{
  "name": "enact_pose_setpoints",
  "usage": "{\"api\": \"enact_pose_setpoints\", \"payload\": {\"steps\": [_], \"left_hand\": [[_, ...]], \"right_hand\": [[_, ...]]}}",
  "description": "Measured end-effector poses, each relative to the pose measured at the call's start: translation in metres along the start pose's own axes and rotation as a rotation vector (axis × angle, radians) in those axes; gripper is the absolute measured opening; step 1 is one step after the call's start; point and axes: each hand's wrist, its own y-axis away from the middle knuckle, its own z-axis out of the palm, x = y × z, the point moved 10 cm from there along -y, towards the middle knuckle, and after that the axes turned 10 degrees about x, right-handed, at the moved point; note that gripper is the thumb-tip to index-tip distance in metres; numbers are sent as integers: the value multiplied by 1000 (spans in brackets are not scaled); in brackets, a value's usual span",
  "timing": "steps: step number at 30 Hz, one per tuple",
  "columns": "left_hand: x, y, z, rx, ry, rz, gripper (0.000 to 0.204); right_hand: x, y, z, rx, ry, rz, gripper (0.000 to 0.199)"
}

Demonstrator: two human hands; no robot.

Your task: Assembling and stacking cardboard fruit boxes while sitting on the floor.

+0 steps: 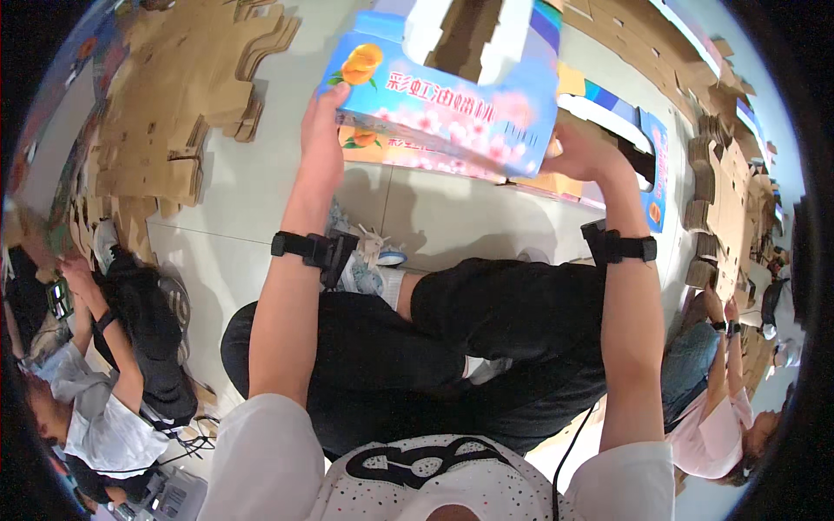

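Note:
A blue and pink printed cardboard fruit box (434, 102), with peaches and blossoms on its side and a cut-out opening, is held up in front of me. My left hand (323, 135) grips its left end, thumb on the front corner and the other fingers hidden. At the lower right corner, my right hand (586, 154) is closed on the same box, its fingertips partly behind the cardboard. Beneath it shows a similar printed box (395, 149), partly covered. Just right of my right hand stands another blue box (656, 178) with a dark opening.
Flat brown cardboard blanks (156, 104) lie on the tiled floor (234, 195) to the left. Stacked cardboard (725, 204) lines the right side. One person (113, 417) sits at the left and another (717, 425) at the right. My crossed legs (512, 308) are close below the boxes.

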Motion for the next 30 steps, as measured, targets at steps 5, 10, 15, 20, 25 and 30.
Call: {"api": "enact_pose_setpoints", "payload": {"steps": [5,10,15,20,25,30], "left_hand": [[3,-11,-22,101,6,-19,48],[35,-3,-30,186,18,33,46],[38,-1,-20,42,148,-73,56],[27,0,-7,28,36,-106,70],[21,7,-7,48,36,-181,91],[23,4,-2,-16,-49,-95,97]], "right_hand": [[33,6,-58,528,-443,170,48],[-13,12,-47,394,-1204,344,77],[-28,5,-48,331,-1639,325,69],[4,18,-55,519,-1705,493,61],[2,17,-58,643,-1934,444,58],[-55,25,-32,142,-1902,352,58]]}}
